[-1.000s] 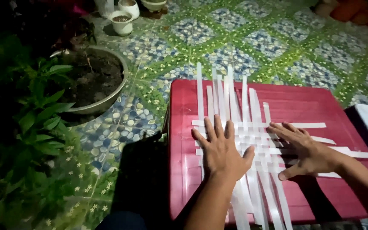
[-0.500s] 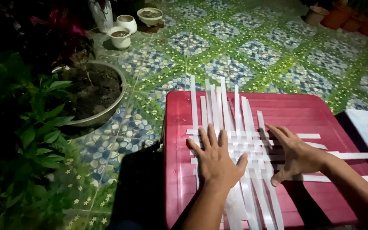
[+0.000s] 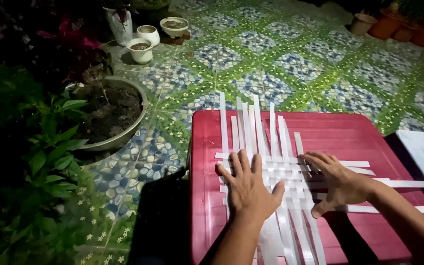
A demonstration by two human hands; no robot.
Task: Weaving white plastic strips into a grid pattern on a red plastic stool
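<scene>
My left hand (image 3: 249, 189) lies flat, fingers spread, on the woven white strips (image 3: 276, 172) in the middle of the red table (image 3: 354, 142); my right hand (image 3: 337, 181) rests open beside it on the weave, gripping nothing. Beyond, a soil-filled basin (image 3: 111, 115), then small white pots (image 3: 143, 46) on the tiled floor (image 3: 280, 59)

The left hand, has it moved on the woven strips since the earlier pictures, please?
No: the left hand still lies flat on the white strips, at the same spot on the red table.
</scene>
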